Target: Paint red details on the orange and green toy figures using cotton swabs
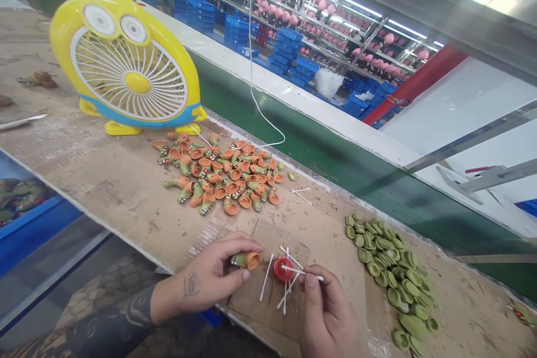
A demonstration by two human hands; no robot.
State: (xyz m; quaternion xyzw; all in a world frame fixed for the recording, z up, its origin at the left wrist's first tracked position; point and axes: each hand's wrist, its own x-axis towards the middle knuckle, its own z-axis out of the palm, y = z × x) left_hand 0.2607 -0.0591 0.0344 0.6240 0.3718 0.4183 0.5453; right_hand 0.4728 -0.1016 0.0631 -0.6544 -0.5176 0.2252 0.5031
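Head view: left hand (210,275) partly hides an orange-green piece (251,260).

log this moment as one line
left hand: holds orange-green piece | right hand: pinches cotton swab, tip at red pot | green pieces: piled at right

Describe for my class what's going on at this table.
A person is working with bare hands. The left hand holds a small orange-and-green piece; the right hand holds a swab with one tip at a red pot. Loose swabs lie around the pot. Beyond, similar pieces are heaped near a yellow fan, and green caps are piled to the right.
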